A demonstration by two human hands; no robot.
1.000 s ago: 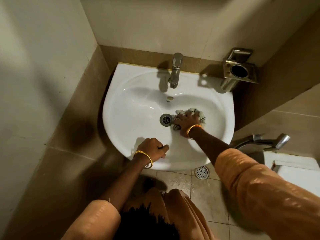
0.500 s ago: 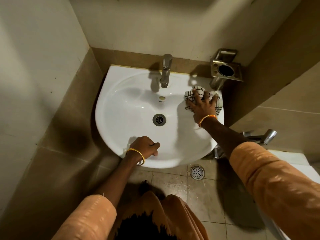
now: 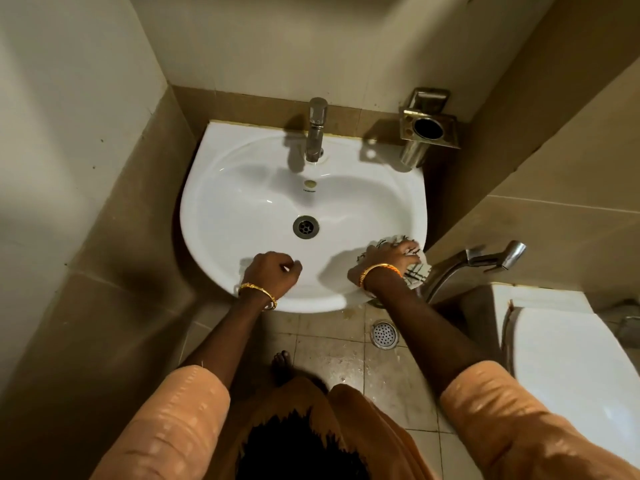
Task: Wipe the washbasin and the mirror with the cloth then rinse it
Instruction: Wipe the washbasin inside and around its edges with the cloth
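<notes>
Right now my right hand [image 3: 391, 259] presses the checked white cloth [image 3: 414, 268] flat on the white ceramic washbasin's [image 3: 242, 202] front-right rim, fingers spread over it. My left hand [image 3: 273, 271], a closed empty-looking fist, rests on the front rim.

- Basin [image 3: 242, 202]: white ceramic, rounded at the front and straight at the back where it meets the tiled wall. The bowl looks glossy, with a steel drain at its middle.
- Cloth [image 3: 417, 270]: white with dark checked lines, crumpled and pressed on the basin's front right rim, one corner hanging past the edge.
</notes>
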